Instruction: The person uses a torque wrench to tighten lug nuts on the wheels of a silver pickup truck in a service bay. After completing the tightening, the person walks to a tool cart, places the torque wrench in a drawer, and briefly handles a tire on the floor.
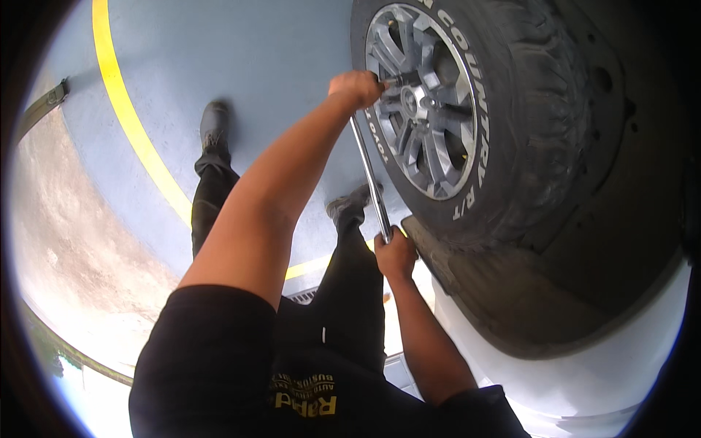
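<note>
My left hand (358, 89) is closed around the head end of a long chrome socket wrench (370, 174). From that end a short extension (394, 81) points into the grey alloy wheel (439, 142), at the lug nuts near its hub; its exact seat on a nut cannot be made out. Lower down, my right hand (396, 254) grips the wrench's other end. The bar slants beside the tyre (537, 109), which has a chunky tread and raised white lettering. My left fingers partly hide the wrench head.
A dark wheel arch and mud flap (431, 252) sit close to my right hand, with white bodywork (584, 390) below. My shoes (214, 124) stand on a blue-grey floor with a yellow line (120, 102). At the far left is a dark post-like arm (44, 106).
</note>
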Demonstrator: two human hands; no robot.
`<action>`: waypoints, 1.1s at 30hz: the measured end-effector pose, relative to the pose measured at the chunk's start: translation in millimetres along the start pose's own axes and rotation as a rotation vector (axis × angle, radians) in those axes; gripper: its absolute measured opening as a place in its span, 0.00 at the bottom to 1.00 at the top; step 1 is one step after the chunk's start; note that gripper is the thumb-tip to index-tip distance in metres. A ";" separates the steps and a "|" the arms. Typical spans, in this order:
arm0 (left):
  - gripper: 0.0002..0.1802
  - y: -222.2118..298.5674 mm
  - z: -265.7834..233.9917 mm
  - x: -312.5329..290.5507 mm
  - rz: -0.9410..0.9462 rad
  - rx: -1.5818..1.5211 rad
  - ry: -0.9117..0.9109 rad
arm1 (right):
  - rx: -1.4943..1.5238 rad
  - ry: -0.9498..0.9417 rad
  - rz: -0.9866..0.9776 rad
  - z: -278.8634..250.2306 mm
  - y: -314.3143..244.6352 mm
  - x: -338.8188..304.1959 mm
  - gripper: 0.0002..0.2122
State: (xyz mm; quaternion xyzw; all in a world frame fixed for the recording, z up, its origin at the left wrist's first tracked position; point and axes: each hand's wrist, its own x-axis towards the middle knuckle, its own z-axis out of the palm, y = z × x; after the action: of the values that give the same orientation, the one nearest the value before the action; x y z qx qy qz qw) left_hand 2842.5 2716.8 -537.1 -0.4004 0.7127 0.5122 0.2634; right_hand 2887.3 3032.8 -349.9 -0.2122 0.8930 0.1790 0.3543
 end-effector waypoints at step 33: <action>0.18 -20.8 27.9 -65.4 0.185 -0.006 0.055 | 0.195 -0.171 -0.063 -69.2 0.6 -100.0 0.16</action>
State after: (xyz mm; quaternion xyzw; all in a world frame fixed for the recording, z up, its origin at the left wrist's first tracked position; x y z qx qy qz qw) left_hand 2894.4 2759.5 -505.9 -0.3474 0.7520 0.5254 0.1942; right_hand 2914.5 3026.0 -231.5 -0.1885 0.8657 0.0977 0.4534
